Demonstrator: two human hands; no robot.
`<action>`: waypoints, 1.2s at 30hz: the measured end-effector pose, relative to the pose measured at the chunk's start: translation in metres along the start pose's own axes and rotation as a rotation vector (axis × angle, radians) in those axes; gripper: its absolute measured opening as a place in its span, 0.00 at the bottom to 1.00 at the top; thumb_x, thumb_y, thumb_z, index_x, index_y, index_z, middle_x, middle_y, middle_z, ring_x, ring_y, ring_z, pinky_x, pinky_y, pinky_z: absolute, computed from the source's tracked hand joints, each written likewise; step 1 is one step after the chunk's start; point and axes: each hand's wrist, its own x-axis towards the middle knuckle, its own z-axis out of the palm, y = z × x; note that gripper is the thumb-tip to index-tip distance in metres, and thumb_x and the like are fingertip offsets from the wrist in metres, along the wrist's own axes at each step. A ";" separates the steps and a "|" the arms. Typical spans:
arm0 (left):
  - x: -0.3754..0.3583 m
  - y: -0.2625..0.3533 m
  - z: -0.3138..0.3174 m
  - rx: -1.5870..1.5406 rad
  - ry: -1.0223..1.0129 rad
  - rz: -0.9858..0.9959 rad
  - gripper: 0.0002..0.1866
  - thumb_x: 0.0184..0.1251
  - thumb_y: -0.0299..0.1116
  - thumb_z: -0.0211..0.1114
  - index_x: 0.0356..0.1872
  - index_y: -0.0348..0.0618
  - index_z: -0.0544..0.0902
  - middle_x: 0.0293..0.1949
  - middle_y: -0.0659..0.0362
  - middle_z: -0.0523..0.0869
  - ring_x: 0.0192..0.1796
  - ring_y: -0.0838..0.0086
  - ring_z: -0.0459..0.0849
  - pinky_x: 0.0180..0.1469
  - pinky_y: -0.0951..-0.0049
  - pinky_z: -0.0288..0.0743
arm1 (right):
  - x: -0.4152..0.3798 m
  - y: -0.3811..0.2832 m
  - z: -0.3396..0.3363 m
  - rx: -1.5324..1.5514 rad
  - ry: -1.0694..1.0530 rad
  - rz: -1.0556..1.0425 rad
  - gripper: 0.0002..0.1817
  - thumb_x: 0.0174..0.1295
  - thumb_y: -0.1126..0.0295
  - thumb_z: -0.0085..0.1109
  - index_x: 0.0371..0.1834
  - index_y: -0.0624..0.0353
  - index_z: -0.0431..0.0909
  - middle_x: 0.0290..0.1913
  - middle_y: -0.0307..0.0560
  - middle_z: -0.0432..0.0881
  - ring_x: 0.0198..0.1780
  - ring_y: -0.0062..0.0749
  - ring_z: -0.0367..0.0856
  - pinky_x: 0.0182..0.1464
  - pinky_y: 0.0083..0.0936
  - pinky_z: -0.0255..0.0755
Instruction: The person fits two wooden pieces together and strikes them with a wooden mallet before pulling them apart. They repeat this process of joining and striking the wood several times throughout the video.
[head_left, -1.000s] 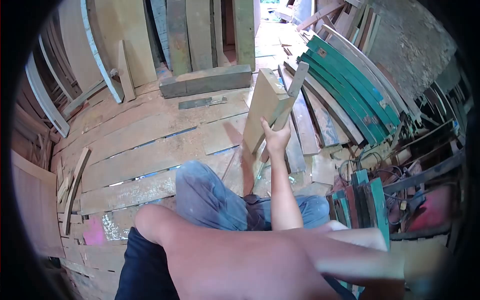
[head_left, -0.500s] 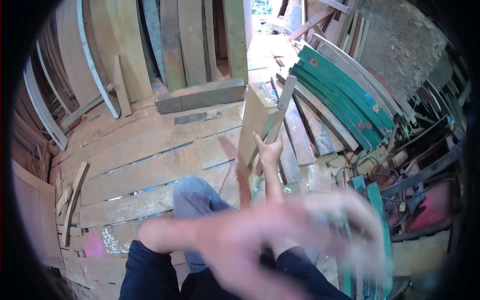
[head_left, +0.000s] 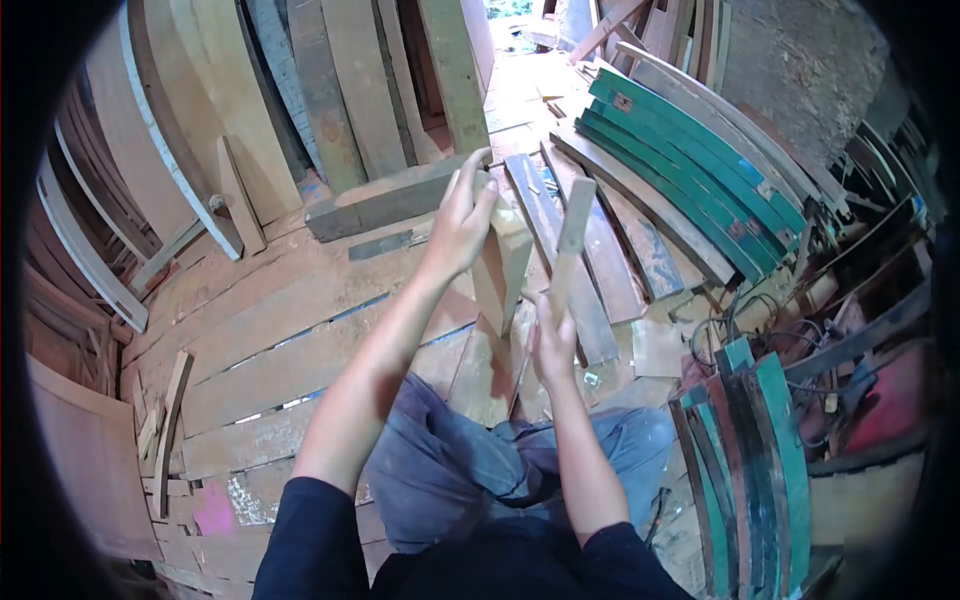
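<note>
My left hand (head_left: 464, 222) is raised at the upper left side of a thick pale wooden board (head_left: 512, 258), with its fingers stretched out and apart. Whether its palm touches the board cannot be made out. The board stands upright on the floor, in front of my bent legs. To its right, my right hand (head_left: 553, 340) is wrapped round the lower part of a narrow wooden strip (head_left: 573, 225), which points upward and leans slightly right. The thumb side of this hand is close to the board.
A heavy timber (head_left: 385, 198) lies on the plank floor (head_left: 290, 340) ahead. Green boards (head_left: 690, 180) are stacked at the right, with more green strips (head_left: 780, 460) near my right knee. Tall planks (head_left: 345, 90) lean at the back left. Cables (head_left: 750, 315) lie at the right.
My left hand has swung from the right foreground, where it was blurred, up to the board's left side. The strip in my right hand has come apart from the board, and the view has shifted slightly.
</note>
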 end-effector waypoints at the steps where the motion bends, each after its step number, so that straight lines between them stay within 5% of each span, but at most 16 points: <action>1: -0.004 -0.001 0.002 -0.031 -0.007 0.004 0.26 0.83 0.42 0.50 0.74 0.40 0.68 0.68 0.42 0.75 0.75 0.52 0.71 0.76 0.59 0.61 | -0.006 0.004 -0.005 0.043 0.012 -0.005 0.19 0.80 0.51 0.54 0.51 0.58 0.75 0.27 0.33 0.74 0.16 0.14 0.63 0.16 0.19 0.58; 2: -0.007 -0.002 0.003 -0.061 -0.013 0.007 0.26 0.83 0.41 0.50 0.74 0.40 0.68 0.69 0.41 0.75 0.76 0.53 0.70 0.76 0.60 0.60 | -0.014 0.007 -0.013 0.007 0.024 -0.003 0.19 0.81 0.51 0.52 0.53 0.57 0.75 0.28 0.33 0.74 0.16 0.14 0.64 0.16 0.18 0.58; 3: -0.009 -0.008 0.003 -0.128 -0.071 -0.023 0.29 0.80 0.42 0.52 0.76 0.41 0.64 0.55 0.51 0.75 0.62 0.68 0.74 0.73 0.66 0.60 | -0.024 0.005 -0.022 -0.029 0.037 -0.002 0.20 0.82 0.50 0.50 0.54 0.57 0.75 0.30 0.34 0.75 0.17 0.14 0.64 0.16 0.18 0.58; 6: -0.023 0.024 -0.009 -0.155 -0.263 -0.066 0.34 0.75 0.46 0.56 0.76 0.40 0.63 0.60 0.51 0.74 0.66 0.67 0.72 0.74 0.64 0.59 | -0.056 0.001 -0.062 -0.093 0.032 0.009 0.14 0.83 0.58 0.50 0.52 0.57 0.77 0.33 0.31 0.75 0.21 0.13 0.66 0.21 0.15 0.62; 10: -0.047 0.058 -0.012 0.144 -0.418 0.157 0.41 0.65 0.45 0.65 0.77 0.43 0.61 0.69 0.48 0.71 0.73 0.57 0.70 0.77 0.59 0.55 | -0.107 -0.044 -0.111 -0.235 0.065 0.083 0.14 0.83 0.59 0.48 0.52 0.58 0.75 0.31 0.36 0.76 0.20 0.15 0.70 0.20 0.16 0.64; 11: -0.053 0.055 -0.008 0.135 -0.412 0.163 0.46 0.59 0.47 0.75 0.76 0.45 0.64 0.67 0.50 0.74 0.72 0.58 0.71 0.75 0.58 0.58 | -0.119 -0.050 -0.125 -0.274 0.078 0.075 0.14 0.83 0.58 0.48 0.51 0.58 0.75 0.30 0.37 0.76 0.20 0.14 0.70 0.20 0.16 0.64; 14: -0.068 0.061 -0.001 0.108 -0.379 0.124 0.44 0.59 0.56 0.77 0.72 0.47 0.70 0.62 0.48 0.80 0.66 0.53 0.80 0.75 0.50 0.59 | -0.151 -0.072 -0.157 -0.367 0.126 0.075 0.14 0.83 0.58 0.48 0.51 0.58 0.73 0.30 0.38 0.76 0.19 0.14 0.70 0.20 0.15 0.64; 15: -0.070 0.052 0.007 0.090 -0.314 0.233 0.42 0.47 0.52 0.85 0.63 0.47 0.79 0.53 0.57 0.85 0.58 0.63 0.81 0.67 0.62 0.62 | -0.159 -0.077 -0.164 -0.393 0.147 0.077 0.14 0.83 0.57 0.48 0.52 0.58 0.72 0.30 0.39 0.76 0.19 0.14 0.69 0.20 0.15 0.63; 18: -0.077 0.055 0.008 0.262 -0.384 0.233 0.34 0.54 0.52 0.81 0.59 0.47 0.83 0.56 0.55 0.86 0.59 0.58 0.84 0.64 0.58 0.70 | -0.180 -0.090 -0.180 -0.504 0.193 0.027 0.21 0.82 0.54 0.48 0.65 0.60 0.70 0.31 0.40 0.77 0.17 0.15 0.68 0.18 0.14 0.63; 19: -0.081 0.056 0.011 0.217 -0.360 0.230 0.32 0.54 0.50 0.82 0.57 0.47 0.83 0.54 0.55 0.86 0.58 0.59 0.84 0.65 0.60 0.68 | -0.185 -0.092 -0.179 -0.501 0.234 -0.002 0.27 0.81 0.59 0.50 0.77 0.57 0.59 0.33 0.41 0.77 0.18 0.15 0.68 0.19 0.14 0.62; 23: -0.092 0.054 0.026 0.051 -0.217 0.248 0.26 0.56 0.40 0.81 0.56 0.45 0.85 0.51 0.55 0.88 0.56 0.62 0.85 0.65 0.62 0.69 | -0.202 -0.114 -0.160 -0.557 0.252 -0.022 0.41 0.79 0.68 0.50 0.88 0.47 0.38 0.34 0.42 0.76 0.18 0.15 0.67 0.20 0.14 0.61; 28: -0.090 0.043 0.028 -0.134 -0.066 0.255 0.27 0.59 0.31 0.79 0.62 0.41 0.84 0.56 0.49 0.88 0.58 0.58 0.88 0.62 0.62 0.78 | -0.207 -0.129 -0.147 -0.642 0.228 -0.082 0.39 0.79 0.69 0.50 0.87 0.49 0.42 0.36 0.42 0.77 0.21 0.15 0.69 0.21 0.14 0.63; 32: -0.088 0.038 0.029 -0.174 0.089 0.257 0.27 0.58 0.30 0.80 0.61 0.40 0.84 0.51 0.50 0.89 0.52 0.55 0.89 0.55 0.63 0.82 | -0.204 -0.146 -0.132 -0.633 0.194 -0.140 0.37 0.79 0.67 0.50 0.87 0.48 0.45 0.35 0.42 0.76 0.19 0.14 0.68 0.20 0.12 0.64; 36: -0.093 0.037 0.022 -0.179 0.090 0.231 0.27 0.58 0.32 0.80 0.61 0.42 0.84 0.52 0.51 0.89 0.55 0.57 0.88 0.61 0.61 0.77 | -0.192 -0.158 -0.111 -0.636 0.150 -0.190 0.37 0.79 0.67 0.51 0.86 0.50 0.45 0.35 0.43 0.76 0.19 0.15 0.69 0.20 0.12 0.63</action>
